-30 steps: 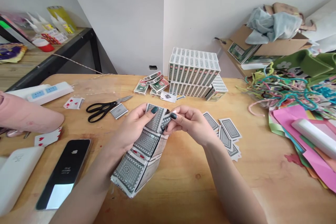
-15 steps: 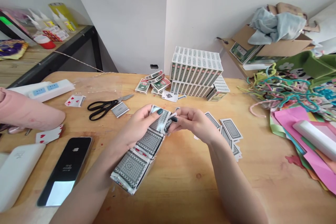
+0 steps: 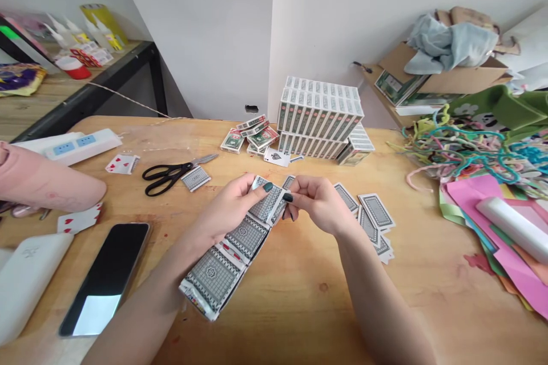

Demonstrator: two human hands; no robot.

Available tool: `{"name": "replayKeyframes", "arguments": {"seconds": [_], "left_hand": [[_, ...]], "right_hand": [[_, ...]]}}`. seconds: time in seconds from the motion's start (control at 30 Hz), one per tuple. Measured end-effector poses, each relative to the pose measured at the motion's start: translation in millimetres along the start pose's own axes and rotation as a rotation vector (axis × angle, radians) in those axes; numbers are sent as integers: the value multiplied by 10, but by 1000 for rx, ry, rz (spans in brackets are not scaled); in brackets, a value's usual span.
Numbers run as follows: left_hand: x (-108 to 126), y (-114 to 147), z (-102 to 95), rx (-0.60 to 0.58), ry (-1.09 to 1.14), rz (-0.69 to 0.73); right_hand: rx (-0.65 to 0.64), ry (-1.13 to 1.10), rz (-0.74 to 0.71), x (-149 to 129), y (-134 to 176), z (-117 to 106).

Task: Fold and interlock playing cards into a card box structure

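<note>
A long strip made of joined playing cards [image 3: 216, 276], grey-patterned backs up, slants from the lower left up to my hands. My left hand [image 3: 233, 205] grips its upper part, thumb pressed on top. At the strip's upper right end my right hand [image 3: 314, 202] pinches a playing card [image 3: 289, 181] against the edge; its fingertips are partly hidden. Just right of this hand lie loose cards [image 3: 375, 211], backs up, overlapping. Black-handled scissors [image 3: 169, 175] lie beyond my left hand, beside a small folded card piece [image 3: 196, 178].
Stacked card boxes [image 3: 319, 111] stand at the back, with several loose boxes [image 3: 252, 136] beside them. A phone [image 3: 107, 274], white power bank [image 3: 36, 279] and pink cylinder [image 3: 51, 177] are at left. Yarn [image 3: 479, 145] and coloured paper [image 3: 496, 228] fill the right side.
The upper end of the card strip and my left hand have shifted slightly right. My right fingers have moved a little along its edge. The phone's screen has gone dark.
</note>
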State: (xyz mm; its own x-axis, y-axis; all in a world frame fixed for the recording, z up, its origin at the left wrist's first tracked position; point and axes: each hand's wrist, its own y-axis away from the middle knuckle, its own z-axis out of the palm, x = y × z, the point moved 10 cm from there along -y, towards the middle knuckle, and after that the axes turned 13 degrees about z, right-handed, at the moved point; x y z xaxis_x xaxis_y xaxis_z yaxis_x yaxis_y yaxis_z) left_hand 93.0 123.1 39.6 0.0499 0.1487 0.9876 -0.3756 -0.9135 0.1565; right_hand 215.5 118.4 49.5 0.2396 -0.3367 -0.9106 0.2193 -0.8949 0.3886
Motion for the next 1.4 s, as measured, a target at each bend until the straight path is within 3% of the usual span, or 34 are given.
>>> {"name": "replayKeyframes", "arguments": {"seconds": [0.5,0.6,0.83,0.93,1.23,1.4], "left_hand": [[-6,-4,79,-59,-38,22],[-15,-8,30,-33,-41,25],[-123,-90,-172,62,-23,24],[-157,-117,-229,76,-36,45],[-129,-52,-59,11,77,-41],[-26,-43,-32,16,65,-14]], "right_hand": [[42,141,86,14,73,-10],[-1,36,102,38,50,27],[-266,-411,142,103,-60,210],[-277,-484,129,129,-107,227],[-73,-172,-28,47,-147,66],[-39,-43,-29,30,-114,57]]}}
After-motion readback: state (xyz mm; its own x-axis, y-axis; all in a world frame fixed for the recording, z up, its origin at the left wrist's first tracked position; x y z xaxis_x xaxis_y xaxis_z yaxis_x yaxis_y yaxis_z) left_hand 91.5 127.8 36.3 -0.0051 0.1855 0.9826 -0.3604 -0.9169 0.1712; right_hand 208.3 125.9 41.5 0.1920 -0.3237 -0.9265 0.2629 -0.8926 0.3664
